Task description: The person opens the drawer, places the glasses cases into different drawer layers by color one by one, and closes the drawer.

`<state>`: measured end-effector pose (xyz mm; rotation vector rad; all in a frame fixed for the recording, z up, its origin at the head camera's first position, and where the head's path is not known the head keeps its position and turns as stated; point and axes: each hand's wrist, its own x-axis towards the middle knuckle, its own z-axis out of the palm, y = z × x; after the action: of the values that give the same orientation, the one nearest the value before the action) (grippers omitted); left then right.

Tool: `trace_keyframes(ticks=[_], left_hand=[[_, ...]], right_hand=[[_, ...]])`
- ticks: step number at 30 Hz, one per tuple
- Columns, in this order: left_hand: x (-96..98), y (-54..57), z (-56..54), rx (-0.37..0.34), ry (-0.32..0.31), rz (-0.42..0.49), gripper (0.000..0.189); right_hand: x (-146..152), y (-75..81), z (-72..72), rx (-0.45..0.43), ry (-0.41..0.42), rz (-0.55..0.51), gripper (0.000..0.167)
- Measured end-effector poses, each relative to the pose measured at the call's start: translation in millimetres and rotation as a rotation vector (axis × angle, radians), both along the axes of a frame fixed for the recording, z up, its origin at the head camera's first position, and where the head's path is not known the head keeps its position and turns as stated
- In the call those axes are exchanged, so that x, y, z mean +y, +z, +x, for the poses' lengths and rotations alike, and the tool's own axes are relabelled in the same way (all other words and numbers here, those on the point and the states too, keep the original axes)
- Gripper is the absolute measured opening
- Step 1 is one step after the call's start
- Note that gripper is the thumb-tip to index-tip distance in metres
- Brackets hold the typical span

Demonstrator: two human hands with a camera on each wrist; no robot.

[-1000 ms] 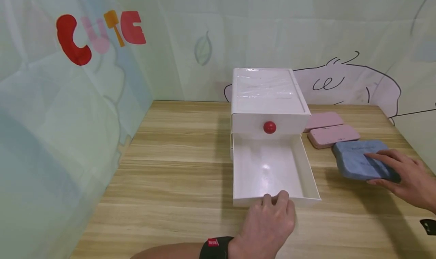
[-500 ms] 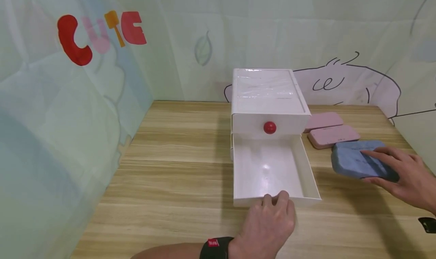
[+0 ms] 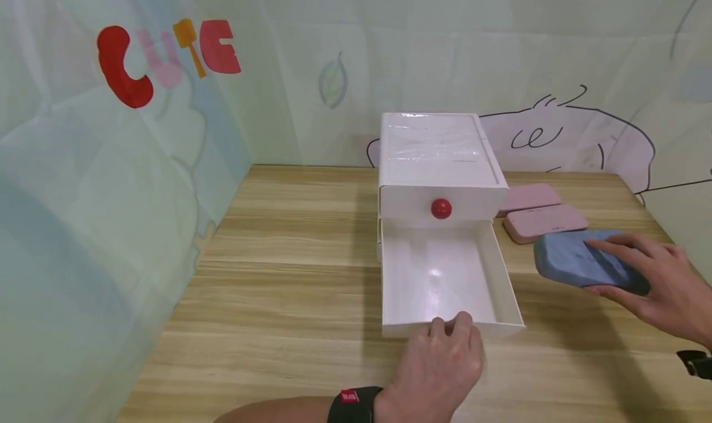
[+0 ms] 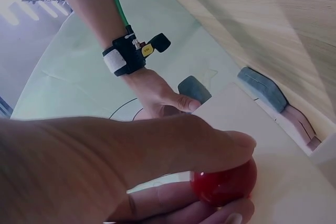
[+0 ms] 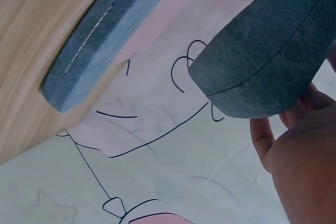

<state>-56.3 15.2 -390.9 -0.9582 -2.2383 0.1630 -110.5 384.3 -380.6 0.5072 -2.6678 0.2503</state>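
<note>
My left hand (image 3: 436, 367) grips the round red knob (image 4: 223, 184) of a white drawer (image 3: 434, 268), which stands pulled out below the top of the small white cabinet (image 3: 436, 148). Its thumb and fingers wrap the knob in the left wrist view. To the right, my right hand (image 3: 664, 287) holds a blue glasses case (image 3: 581, 261) raised over the table, thumb beneath and fingers on top. A second blue glasses case (image 5: 102, 40) lies on the table, mostly hidden behind the held one in the head view. Nothing lies in the drawer.
Two pink glasses cases, one in front (image 3: 545, 223) and one behind (image 3: 528, 197), lie right of the cabinet on the wooden table (image 3: 283, 287). The cabinet's upper drawer is closed, with a red knob (image 3: 441, 209). Printed cloth walls (image 3: 289, 70) stand behind and left.
My right hand has lifted the blue glasses case slightly and moved it a little left, tilting it. My left hand and the drawer have stayed in place.
</note>
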Motion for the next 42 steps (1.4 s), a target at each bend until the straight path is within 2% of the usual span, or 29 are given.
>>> trace_keyframes(ticks=[3, 13, 19, 22, 31, 37, 42], left_hand=[[0.1, -1.3, 0.0, -0.008, -0.008, -0.001, 0.024], [0.2, -0.3, 0.5, -0.02, 0.002, -0.017, 0.007], [1.9, -2.1, 0.8, 0.017, 0.003, -0.001, 0.036], [2.7, -3.0, 1.1, 0.031, 0.009, 0.007, 0.041], [2.7, -2.6, 0.4, -0.007, 0.012, 0.012, 0.01], [2.1, -0.8, 0.3, -0.022, 0.016, -0.009, 0.001], [1.8, -1.0, 0.7, -0.022, 0.014, -0.007, 0.004]], right_hand=[[-5, 3.3, 0.3, 0.003, 0.006, -0.013, 0.078], [-17, 11.5, -0.8, 0.023, 0.05, -0.049, 0.078], [-23, 18.2, 0.9, 0.023, 0.04, -0.064, 0.076], [-27, 21.4, 0.2, 0.024, 0.044, -0.063, 0.076], [-36, 30.0, -4.4, 0.013, 0.07, -0.077, 0.077], [-39, 30.7, -6.4, 0.017, 0.065, -0.077, 0.079], [-44, 32.4, -7.0, 0.027, 0.087, -0.071, 0.079]])
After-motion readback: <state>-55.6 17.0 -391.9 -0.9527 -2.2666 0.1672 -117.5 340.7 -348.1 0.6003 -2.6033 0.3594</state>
